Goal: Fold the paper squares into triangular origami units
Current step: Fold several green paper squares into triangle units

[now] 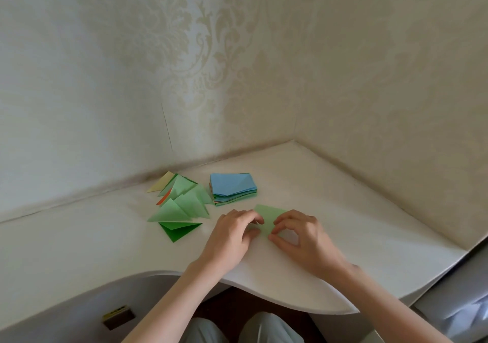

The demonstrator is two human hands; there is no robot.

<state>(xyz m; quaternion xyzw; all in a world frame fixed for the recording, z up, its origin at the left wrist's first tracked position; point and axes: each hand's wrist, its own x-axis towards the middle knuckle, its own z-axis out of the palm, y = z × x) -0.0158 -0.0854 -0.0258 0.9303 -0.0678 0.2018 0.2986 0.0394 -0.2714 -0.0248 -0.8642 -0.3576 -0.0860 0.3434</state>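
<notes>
Both hands work on one light green paper square (268, 217), which lies flat on the white bench, near its front curved edge and in front of the paper stack. The left hand (232, 233) rests on the left part of the sheet with curled fingers that seem to press or pinch its edge; how firm the hold is I cannot tell. The right hand (298, 233) pinches the near right corner of the sheet between thumb and forefinger.

The main risk, in my judgement, is a crooked fold. The paper is thin and the bench (343, 223) looks smooth, so if the left hand loosens, the sheet can slide or turn and the corners will not meet. A crease pressed too early would then stay in the wrong place and the unit would be uneven.

A second risk is the stack of paper squares (233, 188), blue on top, just behind the hands toward the back corner: a wide hand movement can push it. The folded triangular units (182, 205) lie near the left hand, toward the back left edge, and a sweeping wrist can scatter them.
</notes>
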